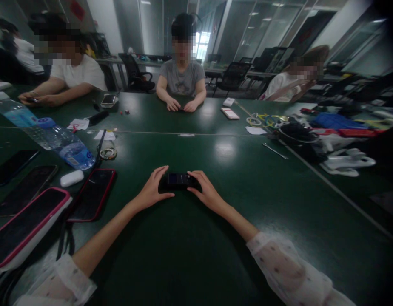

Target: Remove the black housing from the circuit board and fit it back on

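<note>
A small black device with a little screen at its left end and marks or buttons beside it lies on the dark green table in front of me. My left hand is beside its left end, thumb and fingers spread in a C shape, with a gap to the device. At the other end, my right hand has its fingers on the far edge and its thumb on the near edge. The device's underside is hidden, as is the part of its right end behind my fingers.
To my left are phones, including a red-edged phone, a white earbud case and water bottles. A wrench-like metal tool, cables and a white plastic object lie right. Several people sit across the table.
</note>
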